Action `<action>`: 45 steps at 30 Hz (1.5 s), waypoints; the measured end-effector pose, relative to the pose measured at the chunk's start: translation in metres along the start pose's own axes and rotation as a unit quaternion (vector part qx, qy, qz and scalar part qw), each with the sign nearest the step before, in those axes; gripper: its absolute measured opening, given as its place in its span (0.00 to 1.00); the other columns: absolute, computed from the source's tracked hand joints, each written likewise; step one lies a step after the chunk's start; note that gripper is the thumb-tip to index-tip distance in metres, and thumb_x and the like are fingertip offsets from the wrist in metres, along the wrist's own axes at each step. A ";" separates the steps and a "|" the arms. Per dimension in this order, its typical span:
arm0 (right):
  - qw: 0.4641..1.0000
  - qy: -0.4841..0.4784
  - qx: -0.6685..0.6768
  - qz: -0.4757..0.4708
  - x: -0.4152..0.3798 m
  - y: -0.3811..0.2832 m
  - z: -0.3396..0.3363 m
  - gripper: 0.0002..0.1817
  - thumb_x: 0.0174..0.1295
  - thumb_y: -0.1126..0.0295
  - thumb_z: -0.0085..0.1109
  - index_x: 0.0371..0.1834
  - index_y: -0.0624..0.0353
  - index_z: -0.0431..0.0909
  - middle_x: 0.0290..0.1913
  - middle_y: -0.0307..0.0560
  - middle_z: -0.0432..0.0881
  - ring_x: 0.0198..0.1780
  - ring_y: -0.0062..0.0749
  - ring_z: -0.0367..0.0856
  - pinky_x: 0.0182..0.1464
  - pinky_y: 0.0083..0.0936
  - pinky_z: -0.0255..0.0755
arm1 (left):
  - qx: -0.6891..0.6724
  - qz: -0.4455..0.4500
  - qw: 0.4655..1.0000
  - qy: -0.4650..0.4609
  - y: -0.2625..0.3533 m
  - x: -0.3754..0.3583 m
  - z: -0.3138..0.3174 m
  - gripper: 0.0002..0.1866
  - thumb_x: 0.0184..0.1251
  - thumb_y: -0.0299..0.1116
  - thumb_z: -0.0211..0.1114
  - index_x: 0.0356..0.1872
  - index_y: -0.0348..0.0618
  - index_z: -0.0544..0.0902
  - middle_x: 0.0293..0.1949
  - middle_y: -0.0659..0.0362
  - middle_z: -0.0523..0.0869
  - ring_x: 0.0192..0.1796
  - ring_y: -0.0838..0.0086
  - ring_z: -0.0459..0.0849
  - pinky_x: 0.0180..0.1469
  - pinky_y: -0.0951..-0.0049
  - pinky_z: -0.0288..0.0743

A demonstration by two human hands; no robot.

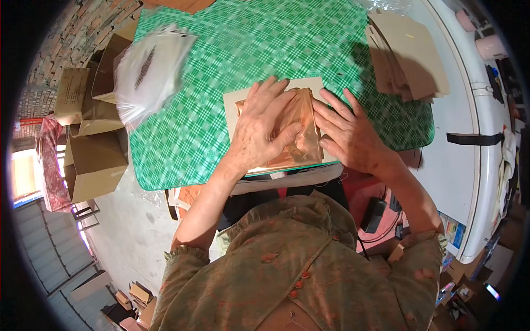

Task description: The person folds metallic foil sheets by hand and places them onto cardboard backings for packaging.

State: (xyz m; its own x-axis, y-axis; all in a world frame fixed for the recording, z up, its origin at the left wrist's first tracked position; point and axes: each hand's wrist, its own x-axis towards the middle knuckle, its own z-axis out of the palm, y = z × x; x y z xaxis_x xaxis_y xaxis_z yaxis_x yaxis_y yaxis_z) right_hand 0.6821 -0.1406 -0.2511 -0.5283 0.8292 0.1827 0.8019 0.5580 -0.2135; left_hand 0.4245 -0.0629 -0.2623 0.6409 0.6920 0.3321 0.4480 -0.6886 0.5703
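Note:
A shiny copper-coloured film packet (pixel 305 110), wrinkled on top, lies on a beige cardboard sheet (pixel 232 107) near the table's front edge. Across the film rests my left hand (pixel 264 124), flat with its fingers stretched out and thumb apart. My right hand (pixel 348 132) is at the packet's right edge, fingers spread, with the fingertips against or just beside that edge. Neither hand is closed round anything. The left part of the film is mostly hidden under my left hand.
The table has a green checked cover (pixel 243 44). Clear plastic bags (pixel 165 63) lie in a pile at its left, and brown cardboard sheets (pixel 411 55) are stacked at the right. Open cardboard boxes (pixel 96 165) stand to the left. A black adapter (pixel 374 214) sits below, with cables.

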 end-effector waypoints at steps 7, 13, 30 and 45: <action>1.000 -0.006 0.001 -0.022 0.003 0.004 -0.001 0.31 0.70 0.60 0.62 0.75 0.62 0.76 0.80 0.50 0.73 0.86 0.45 0.60 0.87 0.59 0.42 | -0.019 0.007 1.000 0.009 -0.001 0.002 0.000 0.33 0.70 0.44 0.74 0.71 0.37 0.81 0.75 0.41 0.78 0.82 0.41 0.68 0.86 0.36 0.54; 0.999 -0.014 -0.002 -0.041 0.009 0.011 -0.001 0.31 0.71 0.59 0.62 0.74 0.62 0.77 0.78 0.50 0.75 0.85 0.46 0.63 0.87 0.59 0.43 | -0.006 0.002 1.000 -0.028 0.000 0.002 -0.002 0.31 0.74 0.43 0.70 0.74 0.40 0.80 0.78 0.46 0.76 0.84 0.44 0.65 0.87 0.38 0.48; 0.998 0.003 0.016 -0.055 0.006 0.013 0.002 0.27 0.70 0.57 0.64 0.68 0.60 0.83 0.76 0.49 0.78 0.85 0.50 0.62 0.86 0.66 0.44 | 0.084 -0.004 0.993 -0.086 0.009 0.004 0.001 0.27 0.89 0.45 0.50 0.80 0.47 0.75 0.83 0.55 0.72 0.87 0.54 0.61 0.89 0.47 0.44; 0.999 0.015 0.032 -0.017 0.004 0.011 -0.006 0.32 0.67 0.58 0.67 0.73 0.60 0.80 0.79 0.47 0.75 0.84 0.49 0.63 0.85 0.62 0.46 | 0.013 -0.028 0.998 -0.051 0.008 0.006 0.000 0.28 0.82 0.39 0.57 0.78 0.40 0.72 0.82 0.44 0.69 0.86 0.50 0.62 0.88 0.45 0.47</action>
State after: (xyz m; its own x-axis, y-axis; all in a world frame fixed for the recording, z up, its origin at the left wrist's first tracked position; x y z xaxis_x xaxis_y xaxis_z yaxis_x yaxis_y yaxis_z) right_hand 0.6908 -0.1315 -0.2475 -0.5464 0.8083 0.2191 0.7633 0.5883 -0.2669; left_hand 0.4313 -0.0641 -0.2559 0.6742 0.7043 0.2222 0.4989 -0.6562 0.5661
